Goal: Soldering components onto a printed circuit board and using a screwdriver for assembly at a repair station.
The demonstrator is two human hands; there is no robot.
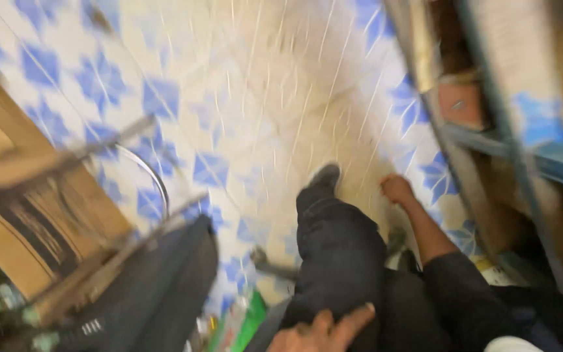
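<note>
Resting flat on the near thigh, the left hand (324, 331) lies spread on the dark trouser leg (337, 254) with fingers slightly apart and nothing held in it, placed as if to brace the body while the person sits or shifts. The right hand (396, 189) hangs farther out and to the right, at the end of a bare forearm with the dark sleeve (454, 293) pushed up; its fingers look curled loosely together, and the blur makes it hard to tell whether they hold anything, though nothing shows in them. That hand sits just beside the stretched leg, whose dark shoe (326, 175) points away over the floor (242, 98), which is tiled in cream with blue leaf shapes. To the right stands a blue metal rack (542, 156), near the right hand but not touched by it. To the left, well apart from both hands, are brown cardboard boxes (27, 215), a curved metal bar (148, 173) and a dark padded seat (164, 287), probably a chair pushed aside. Something green (250, 322) lies low near the left hand, too blurred to name.
</note>
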